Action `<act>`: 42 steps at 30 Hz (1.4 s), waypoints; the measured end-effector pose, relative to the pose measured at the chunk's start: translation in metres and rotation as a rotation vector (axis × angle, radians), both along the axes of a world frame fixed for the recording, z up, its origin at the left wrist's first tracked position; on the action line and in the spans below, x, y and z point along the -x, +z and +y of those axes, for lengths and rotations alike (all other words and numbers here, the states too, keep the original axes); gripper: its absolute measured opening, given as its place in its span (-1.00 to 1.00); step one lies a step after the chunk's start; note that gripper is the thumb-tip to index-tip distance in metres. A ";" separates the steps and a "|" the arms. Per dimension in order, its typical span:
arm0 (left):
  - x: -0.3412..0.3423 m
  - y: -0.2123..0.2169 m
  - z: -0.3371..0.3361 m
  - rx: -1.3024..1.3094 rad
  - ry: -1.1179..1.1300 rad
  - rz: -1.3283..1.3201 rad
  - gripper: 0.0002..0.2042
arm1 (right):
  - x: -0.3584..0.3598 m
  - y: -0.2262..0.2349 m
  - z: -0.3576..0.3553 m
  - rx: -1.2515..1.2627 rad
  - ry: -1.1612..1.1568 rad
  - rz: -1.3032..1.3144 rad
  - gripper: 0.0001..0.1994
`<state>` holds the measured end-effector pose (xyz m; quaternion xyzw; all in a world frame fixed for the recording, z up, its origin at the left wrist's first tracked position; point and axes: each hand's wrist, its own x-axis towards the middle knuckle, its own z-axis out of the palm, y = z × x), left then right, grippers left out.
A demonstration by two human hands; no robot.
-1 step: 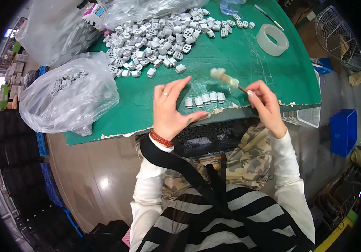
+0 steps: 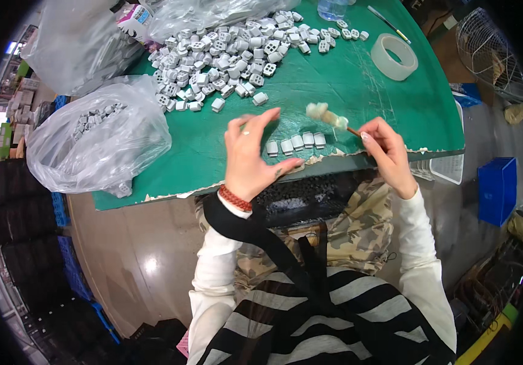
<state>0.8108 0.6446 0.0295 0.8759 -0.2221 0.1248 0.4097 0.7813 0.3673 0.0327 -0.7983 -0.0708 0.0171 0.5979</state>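
Note:
My right hand [image 2: 387, 155] pinches a thin brown stick whose far end is wrapped in fluffy pale cotton, a cotton swab [image 2: 328, 115]. The cotton end points left, just above the table. Below it, near the table's front edge, stands a short row of light-grey plastic connectors [image 2: 298, 143], side by side. At the left end of this row is my left hand [image 2: 250, 149], thumb and fingers spread apart, with nothing between them. A large loose pile of similar grey connectors [image 2: 225, 61] lies farther back.
A green table [image 2: 200, 146] with a chipped front edge carries a clear plastic bag [image 2: 100, 140] of connectors at left and a tape roll [image 2: 394, 57] at right. Behind it lies a pen [image 2: 389, 24]. A blue bin [image 2: 497, 190] stands on the floor at right.
My left hand has shifted slightly to the right, its upper fingers a little blurred. The cotton swab has moved slightly with my right hand.

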 end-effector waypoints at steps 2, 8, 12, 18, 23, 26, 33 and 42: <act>-0.007 -0.003 -0.013 -0.039 -0.076 -0.011 -0.17 | 0.000 0.007 -0.006 0.054 0.029 -0.019 -0.89; -0.016 -0.016 -0.033 -0.012 -0.113 0.076 -0.25 | -0.009 0.017 -0.011 0.300 0.125 -0.138 -0.92; -0.015 -0.019 -0.037 0.023 -0.075 0.158 -0.24 | -0.018 0.015 -0.004 0.392 0.170 -0.242 -0.89; -0.016 -0.014 -0.037 0.034 -0.107 0.159 -0.19 | -0.027 0.020 -0.008 0.432 0.209 -0.228 -0.89; -0.018 -0.016 -0.036 -0.088 -0.128 0.105 -0.18 | -0.031 0.014 0.005 0.425 0.205 -0.220 -0.89; -0.017 -0.021 -0.036 -0.059 -0.099 0.131 -0.21 | -0.033 0.014 0.002 0.417 0.236 -0.269 -0.89; -0.019 -0.021 -0.034 -0.017 -0.120 0.141 -0.24 | -0.031 0.005 0.021 0.459 0.255 -0.419 -0.91; -0.017 -0.020 -0.034 -0.053 -0.053 0.171 -0.23 | -0.035 0.010 0.015 0.492 0.281 -0.418 -0.89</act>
